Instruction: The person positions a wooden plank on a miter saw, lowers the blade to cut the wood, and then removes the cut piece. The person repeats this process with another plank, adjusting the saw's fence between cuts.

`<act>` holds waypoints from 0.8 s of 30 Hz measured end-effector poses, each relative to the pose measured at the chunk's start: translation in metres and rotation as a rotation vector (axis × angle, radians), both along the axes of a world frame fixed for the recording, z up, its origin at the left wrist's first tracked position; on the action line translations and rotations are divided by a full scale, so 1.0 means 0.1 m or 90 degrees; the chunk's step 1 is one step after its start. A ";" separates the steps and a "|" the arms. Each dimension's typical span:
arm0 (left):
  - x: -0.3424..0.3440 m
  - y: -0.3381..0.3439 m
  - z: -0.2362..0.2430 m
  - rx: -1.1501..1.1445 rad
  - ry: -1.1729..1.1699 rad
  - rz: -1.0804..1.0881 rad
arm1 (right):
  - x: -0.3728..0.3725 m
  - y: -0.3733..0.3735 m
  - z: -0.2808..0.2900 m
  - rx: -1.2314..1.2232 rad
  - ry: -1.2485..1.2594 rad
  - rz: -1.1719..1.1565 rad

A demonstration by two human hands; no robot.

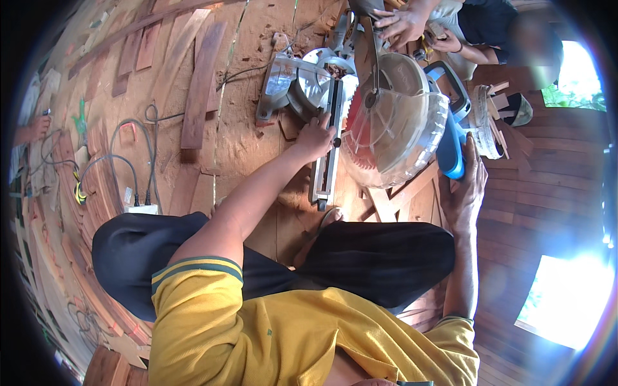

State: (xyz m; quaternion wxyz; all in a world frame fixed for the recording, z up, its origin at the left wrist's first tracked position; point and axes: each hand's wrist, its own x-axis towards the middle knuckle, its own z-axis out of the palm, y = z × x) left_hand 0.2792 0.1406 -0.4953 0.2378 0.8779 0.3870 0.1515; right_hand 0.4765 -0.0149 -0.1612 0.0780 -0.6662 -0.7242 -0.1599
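gripping, right hand (468, 183): we have it partly closed around the near end of the blue handle (453, 151), fingers stretched along its outer side, thumb on the inner side.
left hand (314, 139): we bend its fingers over the slotted metal bar (326, 170), touching it; how firmly they clasp, we are unable to make out.
saw (394, 122): we have it right in front of our legs, its round body between our two hands and to the right of the bar.
blade (353, 108): we see teeth beside the bar, and a reddish disc through the clear guard (428, 138).
dark trousers (380, 260): we sit with knees spread, near the saw, in a yellow shirt (283, 328).
co-worker (483, 29): we face a person at the upper right, one hand (400, 24) spread near the far side of the saw, the other holding something too small to tell.
loose boards (203, 90): we have several lying on the wooden floor, left of the saw.
power strip (141, 209): we see it white, dark cables plugged in, just beyond our left knee.
bucket (487, 122): we see wood scraps in it, right of the handle.
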 end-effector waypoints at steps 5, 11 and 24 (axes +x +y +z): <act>-0.01 -0.04 0.00 0.176 0.007 0.000 | -0.05 0.01 0.03 -0.004 -0.010 -0.009; -0.24 0.30 -0.10 0.070 -0.095 0.137 | -0.04 0.00 0.05 -0.012 0.013 0.004; -1.74 1.26 -0.07 0.123 -0.267 0.632 | -0.03 -0.17 0.14 -0.152 0.111 0.033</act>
